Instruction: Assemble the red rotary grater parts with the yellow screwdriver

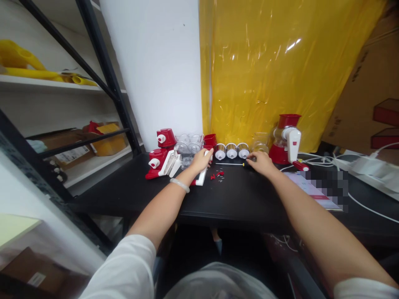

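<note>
Both of my arms reach forward over a black table point(237, 199). My left hand point(201, 161) is wrapped around a white and red plastic part point(202, 176) that stands on the table. My right hand point(261, 162) is closed over the dark handle of a screwdriver point(232, 164), whose thin metal shaft lies flat and points left. Small red pieces and tiny screws point(218, 175) lie between the two hands. A pale bangle point(180, 185) circles my left wrist.
Behind the hands stand three metal drum cutters point(231, 150), clear plastic cups point(188, 143), red and white housings point(162, 155) and an assembled red and white grinder point(286, 139). A black metal shelf rack point(102, 79) rises at left. White cables point(358, 166) and a paper sheet point(311, 189) lie at right.
</note>
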